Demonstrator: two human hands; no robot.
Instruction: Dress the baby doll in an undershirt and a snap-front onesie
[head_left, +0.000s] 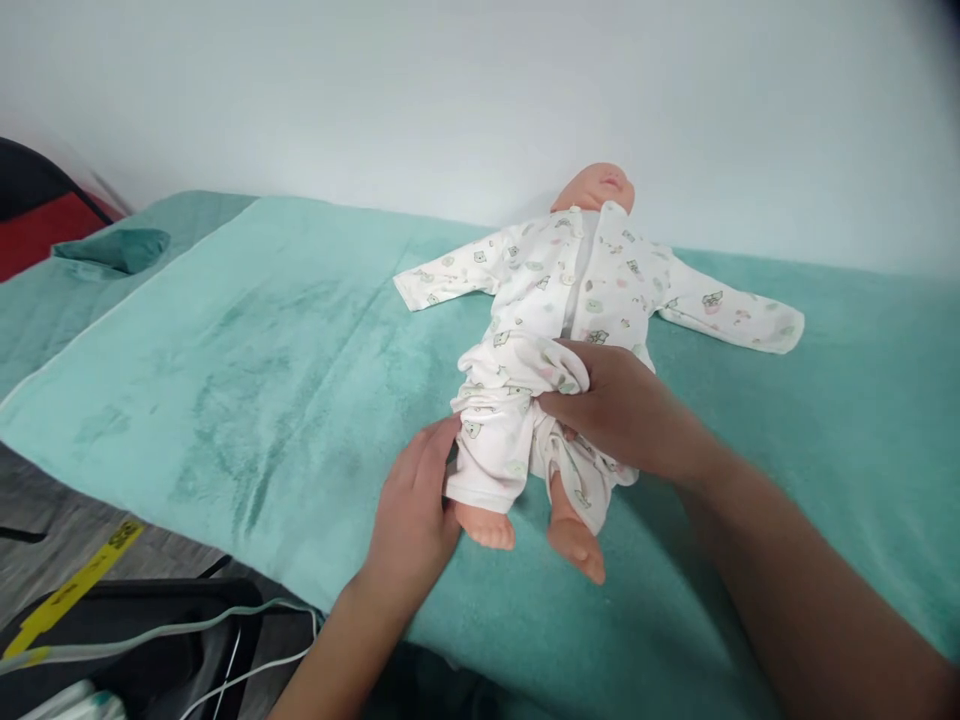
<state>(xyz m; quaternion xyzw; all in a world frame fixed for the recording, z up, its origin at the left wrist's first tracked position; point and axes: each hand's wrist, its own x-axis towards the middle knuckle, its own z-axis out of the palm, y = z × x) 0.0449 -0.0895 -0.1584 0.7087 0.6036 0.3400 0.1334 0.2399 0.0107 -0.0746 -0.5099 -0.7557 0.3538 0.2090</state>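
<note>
Head view: a doll (592, 190) in a printed romper (559, 290) is laid face up on a teal towel (247, 350); bunched romper cloth at the hips is pinched by the right grip (607, 405); the left grip (416, 505), fingers loosely spread, is rested against the romper leg cuff beside a bare foot (487, 528).

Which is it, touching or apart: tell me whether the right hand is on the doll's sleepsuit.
Touching. The head view shows the right hand with its fingers bunching the sleepsuit fabric at the doll's waist, no gap visible.

Both hands (600, 400) on doll's romper (517, 400)
</note>
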